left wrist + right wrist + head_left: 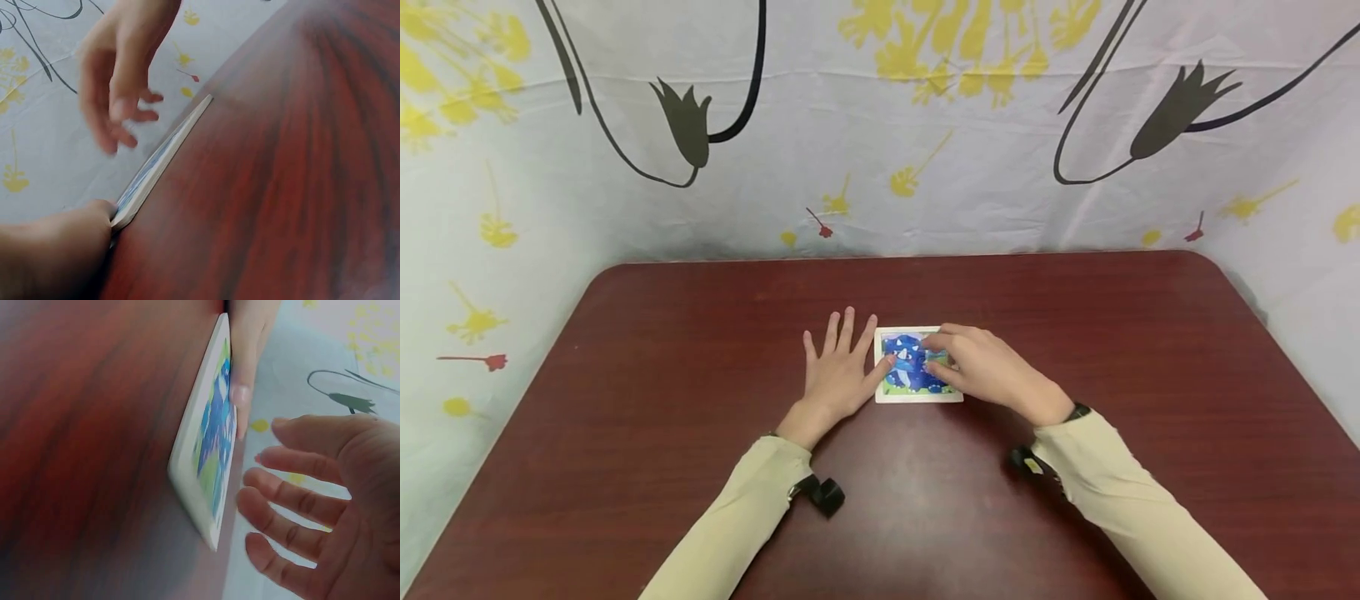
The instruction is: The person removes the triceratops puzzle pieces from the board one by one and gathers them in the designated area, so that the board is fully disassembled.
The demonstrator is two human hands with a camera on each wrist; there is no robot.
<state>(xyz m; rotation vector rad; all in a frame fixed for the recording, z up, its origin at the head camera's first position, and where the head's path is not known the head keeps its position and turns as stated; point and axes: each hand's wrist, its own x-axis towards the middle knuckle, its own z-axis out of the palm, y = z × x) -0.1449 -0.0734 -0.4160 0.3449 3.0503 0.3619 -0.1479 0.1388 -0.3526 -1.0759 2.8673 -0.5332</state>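
A flat picture board (912, 398) with a white rim and a blue cartoon creature lies on the table. My left hand (835, 379) is spread flat at its left side, fingers straight, with the thumb laid over the rim onto the picture. Above the board's right part hovers my right hand (992, 367), its fingers loosely bent. The right wrist view shows this hand (312, 506) holding nothing, apart from the board (187, 469). In the left wrist view, the left thumb (69, 240) touches the near corner of the board (150, 178).
The dark red-brown wooden table (662, 350) has rounded far corners. Behind it hangs a pale cloth (880, 125) printed with yellow splashes and dark flowers. Black wrist devices, such as the left one (827, 496), are strapped over cream sleeves (737, 508).
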